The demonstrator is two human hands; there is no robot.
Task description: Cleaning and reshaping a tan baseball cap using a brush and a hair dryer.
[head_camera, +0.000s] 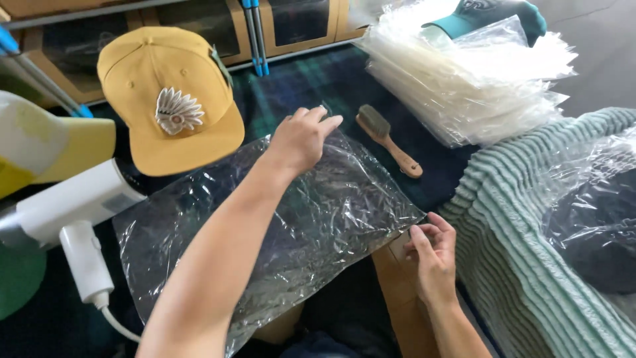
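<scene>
The clear plastic bag [278, 225] lies flat on the dark plaid surface [305, 83]. The left hand [301, 139] rests on its far edge, fingers loosely curled. The right hand [432, 248] pinches the bag's near right corner. A mustard cap [165, 99] and wooden brush [387, 139] lie beyond it.

This looks like a small packing station for a cap seller, set up in a stockroom or home workspace. A mustard-yellow cap [169, 99] with an embroidered patch lies on a plaid-covered table [311, 83], beside a tall stack of clear plastic bags [464, 79] and a wooden-handled brush [387, 139]. A white handheld steamer [73, 219] sits at the left. Windowed cardboard boxes [298, 23] line the metal shelf behind.
</scene>
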